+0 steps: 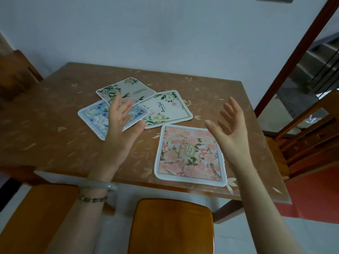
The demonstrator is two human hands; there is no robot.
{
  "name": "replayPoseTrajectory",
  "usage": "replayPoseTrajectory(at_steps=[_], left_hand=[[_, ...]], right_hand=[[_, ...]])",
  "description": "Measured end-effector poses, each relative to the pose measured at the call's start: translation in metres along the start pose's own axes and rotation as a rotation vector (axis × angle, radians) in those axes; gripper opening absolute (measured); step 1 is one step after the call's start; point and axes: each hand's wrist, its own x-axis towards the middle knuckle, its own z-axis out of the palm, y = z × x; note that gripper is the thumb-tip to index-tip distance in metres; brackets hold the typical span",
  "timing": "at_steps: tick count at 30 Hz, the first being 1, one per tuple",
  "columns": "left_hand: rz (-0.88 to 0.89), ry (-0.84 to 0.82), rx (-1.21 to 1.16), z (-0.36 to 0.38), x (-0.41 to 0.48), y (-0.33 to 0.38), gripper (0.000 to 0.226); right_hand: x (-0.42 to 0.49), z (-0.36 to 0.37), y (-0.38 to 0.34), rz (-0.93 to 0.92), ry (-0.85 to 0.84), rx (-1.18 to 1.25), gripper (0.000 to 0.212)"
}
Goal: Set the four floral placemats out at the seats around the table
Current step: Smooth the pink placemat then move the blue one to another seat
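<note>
Four floral placemats lie on the brown table [55,110]. A pink one [189,154] lies flat near the front edge at the right. A white one with green leaves [167,109], a beige one [126,90] and a blue one [93,116] overlap loosely in the middle. My left hand [122,123] hovers above the blue mat with its fingers apart and blurred, holding nothing. My right hand [229,127] is raised over the pink mat's right side, palm turned inward, fingers spread, holding nothing.
A wooden stool seat [170,226] stands just in front of the table's near edge, another seat [36,217] at the lower left. A wooden chair [300,140] stands at the right side and a chair back [16,74] at the far left. A white wall lies behind.
</note>
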Motion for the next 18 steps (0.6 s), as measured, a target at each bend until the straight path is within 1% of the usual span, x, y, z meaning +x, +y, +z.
replayPoseTrajectory(at_steps=[4, 9, 18], left_hand=[[0.021, 0.006, 0.034, -0.042, -0.012, 0.022, 0.076], [0.024, -0.009, 0.047, -0.11, -0.033, 0.039, 0.07], [0.066, -0.045, 0.113, -0.25, -0.066, 0.076, 0.084]], right_hand=[[-0.015, 0.025, -0.037, -0.031, -0.016, 0.022, 0.078], [-0.04, 0.076, -0.089, -0.06, 0.003, 0.06, 0.073], [-0.11, 0.185, -0.173, -0.097, 0.058, 0.099, 0.067]])
